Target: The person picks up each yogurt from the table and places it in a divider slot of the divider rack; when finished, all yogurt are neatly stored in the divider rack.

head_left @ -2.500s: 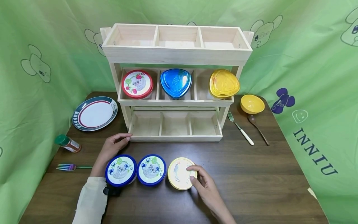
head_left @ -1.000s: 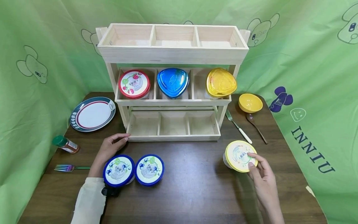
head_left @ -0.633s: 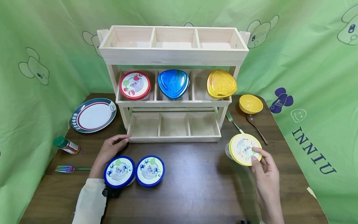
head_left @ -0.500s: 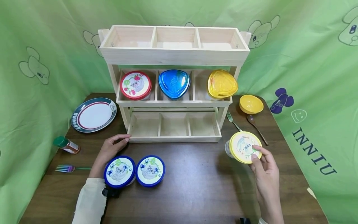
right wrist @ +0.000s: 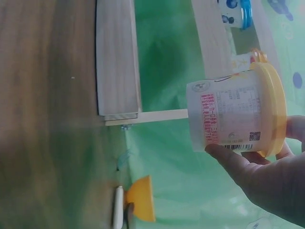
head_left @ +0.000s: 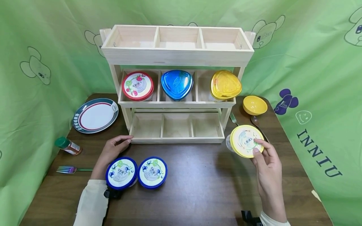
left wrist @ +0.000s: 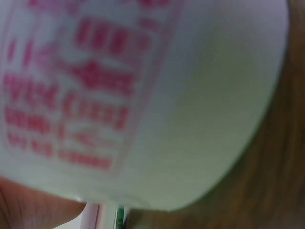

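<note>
Staged recording booth, not a real kitchen: green cartoon-print cloth [head_left: 311, 62] walls a dark wooden worktop [head_left: 198, 188] on three sides, wooden rack [head_left: 176, 56] at its far edge.

A wooden rack [head_left: 176, 56] stands on the dark table [head_left: 198, 188], with red [head_left: 137, 85], blue [head_left: 177, 83] and yellow [head_left: 225, 84] lidded tubs on its middle shelf. A plate [head_left: 95, 115] lies left; a yellow bowl [head_left: 255, 104] sits right.

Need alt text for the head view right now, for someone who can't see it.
The right hand holds a yellow-lidded cup above the table, right of a wooden rack. The left hand rests on the table behind two blue-lidded cups.
</note>
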{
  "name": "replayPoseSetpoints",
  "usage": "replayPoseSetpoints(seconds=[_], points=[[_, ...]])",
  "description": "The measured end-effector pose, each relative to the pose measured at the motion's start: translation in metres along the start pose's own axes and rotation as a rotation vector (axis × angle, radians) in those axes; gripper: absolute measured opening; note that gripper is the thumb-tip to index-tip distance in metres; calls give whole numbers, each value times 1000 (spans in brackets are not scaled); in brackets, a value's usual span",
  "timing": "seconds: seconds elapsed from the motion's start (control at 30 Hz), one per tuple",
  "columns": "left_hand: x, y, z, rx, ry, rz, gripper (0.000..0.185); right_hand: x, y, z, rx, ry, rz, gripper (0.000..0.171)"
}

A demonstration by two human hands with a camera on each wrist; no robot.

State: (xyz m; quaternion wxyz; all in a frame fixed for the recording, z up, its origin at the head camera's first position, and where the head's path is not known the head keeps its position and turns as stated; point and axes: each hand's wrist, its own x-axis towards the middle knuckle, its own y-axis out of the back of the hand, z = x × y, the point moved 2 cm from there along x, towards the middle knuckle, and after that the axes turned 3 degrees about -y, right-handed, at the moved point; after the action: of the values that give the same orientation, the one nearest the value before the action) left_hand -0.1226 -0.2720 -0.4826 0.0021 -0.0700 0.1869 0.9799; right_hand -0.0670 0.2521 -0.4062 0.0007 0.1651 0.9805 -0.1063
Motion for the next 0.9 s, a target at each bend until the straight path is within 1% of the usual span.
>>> replayPoseSetpoints(seconds=[0.1,0.17,0.23,0.37,0.47,0.53,0.67,0.87,0.9], points=[[0,1,-3,-6,-22,-5,38,2,-5,-3,-9,-2,-13,33],[0,1,-3,-4,-19,-3,38,4,-8,-4,-12,-6,-20,33],[0,0,-1,11,-8,-14,42,5,-13,-5,-13,-3,-23,33],[0,-1,4,38,26,-13,43,8,-25,-7,-8,21,-40,33],[1,0,4,41,27,-12,43,11,-35,-7,2,39,-56,33],[2,0,0,28,22,-7,44,13,-41,-5,15,42,-74,33],[2,-2,-3,26,25,-12,43,16,-50,0,28,38,-122,33],[1,-2,-3,35,6,-14,46,16,-64,7,9,26,-174,30],[2,-2,-4,31,5,0,44,17,-66,8,6,25,-180,30]])
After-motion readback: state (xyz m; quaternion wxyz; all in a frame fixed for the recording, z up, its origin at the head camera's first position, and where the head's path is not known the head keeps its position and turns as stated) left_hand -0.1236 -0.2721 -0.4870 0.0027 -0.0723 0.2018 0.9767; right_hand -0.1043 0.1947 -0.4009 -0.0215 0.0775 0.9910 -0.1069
